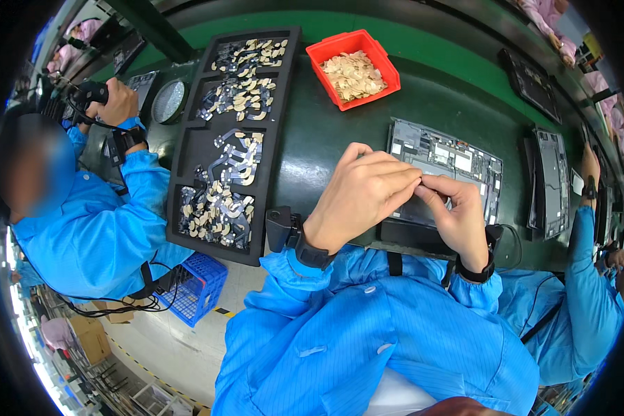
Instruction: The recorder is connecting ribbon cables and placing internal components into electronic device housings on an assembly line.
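Note:
My left hand (364,194) and my right hand (457,215) meet at the fingertips, both closed in a pinch. Whatever sits between the fingers is too small or too hidden to make out. Beneath them lies an opened laptop body (457,156) with its circuit boards showing; my hands cover its near left part. Beyond my left hand stands a red plastic bin (393,75) holding a heap of small pale tan pieces (354,75).
To the left, a long black compartment tray (274,149) holds many small flex cables (241,154). Stacked laptop panels (549,182) lie at the right, and another dark laptop part (530,83) farther back. Co-workers in blue sit either side. A blue crate (200,284) stands below.

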A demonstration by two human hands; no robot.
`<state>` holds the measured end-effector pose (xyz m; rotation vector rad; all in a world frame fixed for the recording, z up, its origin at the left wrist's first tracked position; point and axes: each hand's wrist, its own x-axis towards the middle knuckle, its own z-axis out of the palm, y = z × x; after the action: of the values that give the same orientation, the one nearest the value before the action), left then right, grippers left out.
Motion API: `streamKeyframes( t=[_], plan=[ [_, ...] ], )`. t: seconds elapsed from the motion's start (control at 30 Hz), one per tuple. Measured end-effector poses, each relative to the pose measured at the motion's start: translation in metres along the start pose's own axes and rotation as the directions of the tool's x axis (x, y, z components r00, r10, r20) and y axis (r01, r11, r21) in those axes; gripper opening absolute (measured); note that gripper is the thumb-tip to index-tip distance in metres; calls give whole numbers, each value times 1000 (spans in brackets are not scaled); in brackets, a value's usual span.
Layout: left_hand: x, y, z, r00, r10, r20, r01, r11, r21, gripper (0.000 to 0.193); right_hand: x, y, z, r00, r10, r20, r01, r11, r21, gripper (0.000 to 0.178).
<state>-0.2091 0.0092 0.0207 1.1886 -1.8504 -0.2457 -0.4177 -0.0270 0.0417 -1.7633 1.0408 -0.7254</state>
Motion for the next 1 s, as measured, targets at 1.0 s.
streamKeyframes(
  t=[1.0],
  plan=[
    [40, 62, 65, 933, -12, 359, 114, 957, -265, 27, -61, 38, -43, 903, 157, -401, 159, 744, 649, 18]
  ],
)
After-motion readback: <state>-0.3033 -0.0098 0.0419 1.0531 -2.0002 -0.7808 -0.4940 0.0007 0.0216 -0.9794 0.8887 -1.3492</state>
